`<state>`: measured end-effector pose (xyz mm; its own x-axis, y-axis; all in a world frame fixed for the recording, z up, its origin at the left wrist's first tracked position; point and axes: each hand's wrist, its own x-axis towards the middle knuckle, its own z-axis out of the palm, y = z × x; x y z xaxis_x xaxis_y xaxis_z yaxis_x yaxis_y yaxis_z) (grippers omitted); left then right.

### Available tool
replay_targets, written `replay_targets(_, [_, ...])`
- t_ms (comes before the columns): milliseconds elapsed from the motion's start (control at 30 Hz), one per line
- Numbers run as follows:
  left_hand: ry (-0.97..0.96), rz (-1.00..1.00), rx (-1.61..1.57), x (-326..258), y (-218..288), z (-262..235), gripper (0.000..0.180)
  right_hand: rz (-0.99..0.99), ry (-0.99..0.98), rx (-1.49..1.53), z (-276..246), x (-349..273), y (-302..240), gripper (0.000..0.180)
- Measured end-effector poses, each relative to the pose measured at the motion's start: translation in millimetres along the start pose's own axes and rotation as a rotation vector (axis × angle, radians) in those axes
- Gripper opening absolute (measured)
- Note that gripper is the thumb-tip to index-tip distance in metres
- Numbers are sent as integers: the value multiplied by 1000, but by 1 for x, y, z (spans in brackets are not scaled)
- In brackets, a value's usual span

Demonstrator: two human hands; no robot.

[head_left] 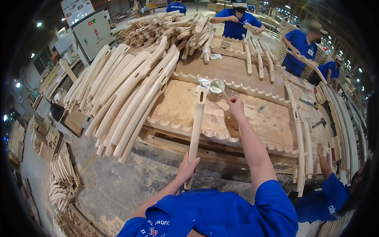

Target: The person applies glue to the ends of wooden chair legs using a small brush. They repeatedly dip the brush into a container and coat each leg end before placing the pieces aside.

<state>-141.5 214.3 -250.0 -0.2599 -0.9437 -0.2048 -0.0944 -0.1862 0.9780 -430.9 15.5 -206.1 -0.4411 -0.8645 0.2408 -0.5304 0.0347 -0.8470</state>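
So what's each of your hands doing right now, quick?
Left hand: closed around the lower part of a long wooden piece.
Right hand: closed, holding a thin stick by the round cup.

Worn on the head, the wide fisheye camera looks down and forward from above, with the blue shirt (221, 213) very near, the left hand (187, 168) and the right hand (236, 106) a little farther, the table (272, 125) beyond, and a worker (241, 27) quite small at the far side.
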Motion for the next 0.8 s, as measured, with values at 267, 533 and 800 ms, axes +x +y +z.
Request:
replay_targets(267, [7,-27,151,-9,18,-3,55,68,-207,196,-35,-5,-28,20])
replay_targets(533, [-27,-45,124,-10,19,-6,57,-296,-354,-100,-81,-17,-83,33])
replay_targets(800, [-60,-26,88,-9,19,-6,52,-271,-233,-394,-78,-31,-105,34])
